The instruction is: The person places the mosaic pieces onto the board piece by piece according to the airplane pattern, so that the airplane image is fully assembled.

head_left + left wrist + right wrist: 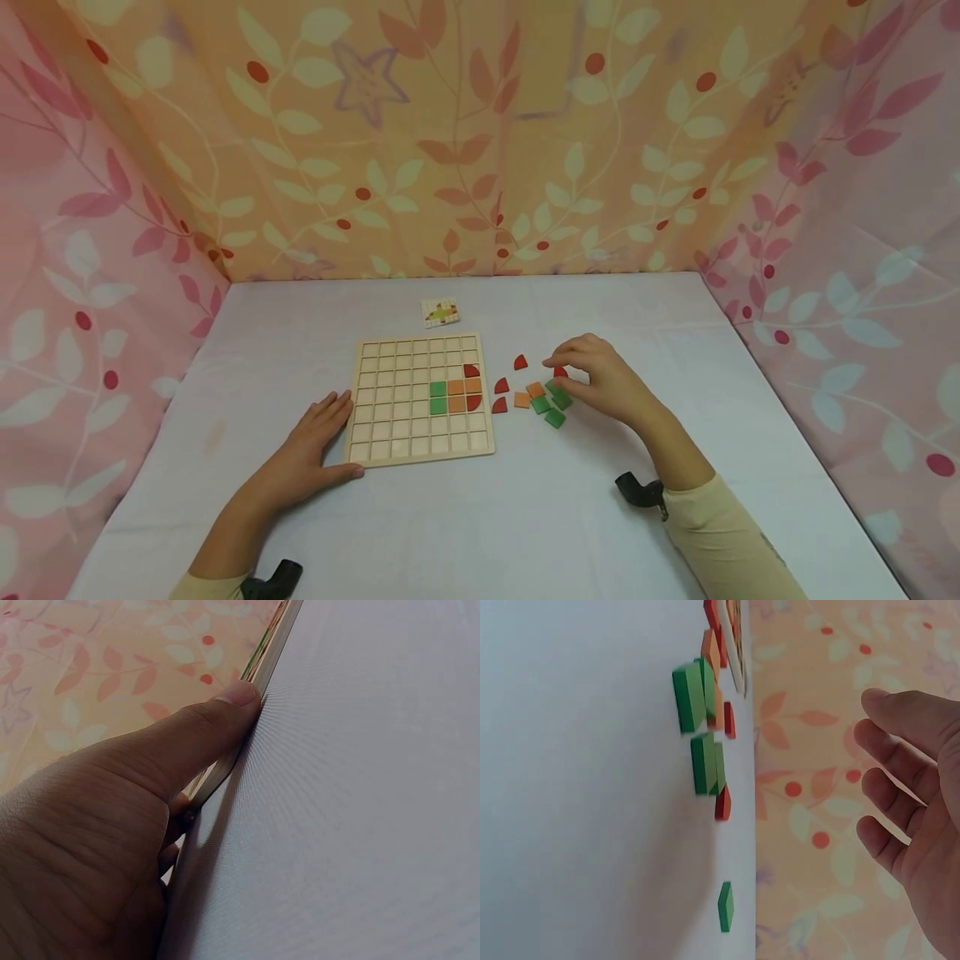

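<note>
My left hand (303, 461) rests at the near left corner of a wooden grid board (397, 385). Its fingers lie along the left side, and the thumb presses on the near rim, as the left wrist view shows. On the board's right part, green squares (438, 389), orange squares (456, 405) and red quarter-round tiles (472, 370) fill some cells. Over the right end of the loose tiles hovers my right hand (606, 379), fingers loosely bent, nothing between them. Below it lie green tiles (554, 418) and a partly covered red quarter-round.
A small pattern card (440, 312) lies behind the board. Between board and right hand are loose red quarter-rounds (501, 386) and orange squares (521, 401). A separate green tile (726, 907) shows in the right wrist view. Patterned cloth walls (465, 150) enclose the white table (525, 517).
</note>
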Motion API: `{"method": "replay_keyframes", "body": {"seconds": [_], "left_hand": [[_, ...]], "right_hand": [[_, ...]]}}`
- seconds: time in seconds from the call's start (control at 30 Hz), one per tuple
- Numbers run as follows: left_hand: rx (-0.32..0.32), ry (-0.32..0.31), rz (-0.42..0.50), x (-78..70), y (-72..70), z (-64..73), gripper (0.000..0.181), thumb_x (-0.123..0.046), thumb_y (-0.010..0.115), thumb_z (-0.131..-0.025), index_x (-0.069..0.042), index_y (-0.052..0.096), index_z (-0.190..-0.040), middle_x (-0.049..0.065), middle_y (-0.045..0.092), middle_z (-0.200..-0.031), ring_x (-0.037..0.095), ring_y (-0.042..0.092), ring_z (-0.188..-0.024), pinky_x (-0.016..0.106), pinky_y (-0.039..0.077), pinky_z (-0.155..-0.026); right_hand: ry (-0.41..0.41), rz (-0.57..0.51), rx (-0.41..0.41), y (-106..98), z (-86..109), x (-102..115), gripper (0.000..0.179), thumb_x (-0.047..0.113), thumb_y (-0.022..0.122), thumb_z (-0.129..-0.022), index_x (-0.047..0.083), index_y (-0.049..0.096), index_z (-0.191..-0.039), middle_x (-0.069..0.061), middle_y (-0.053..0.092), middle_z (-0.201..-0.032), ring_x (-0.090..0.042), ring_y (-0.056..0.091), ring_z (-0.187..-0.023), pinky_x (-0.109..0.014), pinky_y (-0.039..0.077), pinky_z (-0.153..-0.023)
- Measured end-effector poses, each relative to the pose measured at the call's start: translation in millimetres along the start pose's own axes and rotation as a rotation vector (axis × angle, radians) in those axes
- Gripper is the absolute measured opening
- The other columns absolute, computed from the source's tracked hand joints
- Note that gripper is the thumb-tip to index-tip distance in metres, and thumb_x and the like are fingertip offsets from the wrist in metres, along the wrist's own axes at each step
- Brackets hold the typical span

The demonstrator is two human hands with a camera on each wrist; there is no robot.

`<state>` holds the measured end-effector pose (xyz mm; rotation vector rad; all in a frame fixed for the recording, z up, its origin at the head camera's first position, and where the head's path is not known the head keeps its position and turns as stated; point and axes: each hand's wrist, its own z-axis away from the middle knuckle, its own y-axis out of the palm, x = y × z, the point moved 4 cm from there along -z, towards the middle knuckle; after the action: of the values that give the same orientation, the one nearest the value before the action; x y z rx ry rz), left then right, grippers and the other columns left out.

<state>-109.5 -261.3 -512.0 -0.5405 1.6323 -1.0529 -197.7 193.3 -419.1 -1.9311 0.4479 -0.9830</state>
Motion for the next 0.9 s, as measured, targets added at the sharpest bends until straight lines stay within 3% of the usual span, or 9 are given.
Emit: {"method": "replay_keyframes", "body": {"seconds": [0.23,0.57,0.77,0.9], "left_hand": [[0.0,-0.002,-0.004,0.9,0.4,-1.3,0.115,-0.061,0.082,-0.077,-0.003,0.029,-0.161,0.012,0.024,-0.17,0.037,0.014,-0.158,0.022,-0.005,-0.126],[-0.004,0.004,-0.001,0.9,0.9,-1.5,0.115,-0.06,0.083,-0.077,-0.002,0.029,-0.161,0.012,0.025,-0.169,0.037,0.014,-0.157,0.021,-0.005,-0.126],[-0.006,0.009,0.005,-0.9,0.0,-1.1,0.115,-0.06,0.083,-0.077,-0.002,0.029,-0.16,0.013,0.025,-0.169,0.039,0.015,-0.157,0.021,-0.005,-0.126],[-0.009,0.013,0.004,-1.5,-0.7,-0.8,0.114,-0.059,0.083,-0.077,-0.001,0.03,-0.16,0.014,0.026,-0.169,0.04,0.015,-0.157,0.02,-0.006,-0.125]], "right_hand": [[0.075,-0.03,-0.071,-9.8,9.0,-24.6,0.028,0.013,0.08,-0.089,0.016,0.078,-0.117,0.001,0.069,-0.117,-0.023,0.056,-0.117,-0.05,0.05,-0.099],[0.208,-0.028,-0.117,-8.2,17.8,-65.2,0.032,0.011,0.081,-0.087,0.009,0.076,-0.118,-0.007,0.07,-0.118,-0.028,0.056,-0.114,-0.051,0.047,-0.1],[0.281,0.0,-0.123,-4.1,21.5,-81.3,0.034,0.011,0.081,-0.086,0.004,0.075,-0.118,-0.014,0.071,-0.118,-0.033,0.058,-0.108,-0.051,0.047,-0.094],[0.357,0.004,-0.096,-1.5,24.0,-89.0,0.036,0.015,0.08,-0.087,0.004,0.074,-0.122,-0.017,0.069,-0.123,-0.036,0.057,-0.116,-0.055,0.044,-0.102]]}}
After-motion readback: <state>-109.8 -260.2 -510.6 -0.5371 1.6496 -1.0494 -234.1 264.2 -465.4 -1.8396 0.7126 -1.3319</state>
